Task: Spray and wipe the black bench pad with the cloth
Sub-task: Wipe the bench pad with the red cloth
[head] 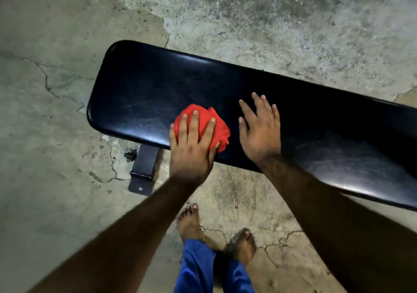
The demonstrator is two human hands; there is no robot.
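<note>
While the bench pad [144, 89] runs off frame, left hand [191, 148] presses cloth [204, 121] flat; right hand [259, 132] lies spread.

Cracked, stained concrete floor [270, 22], dimly lit, paler patch at top.

There is only one view, from a camera on the person's head. It looks steeply down and a little forward, so the floor [270, 22] fills the top and the person's own feet [216, 231] show at the bottom edge. The camera is close: the bench pad [158, 83] crosses the middle of the picture and its right end is cut by the frame. The wide lens bends the edges. Both forearms enter from below.
</note>
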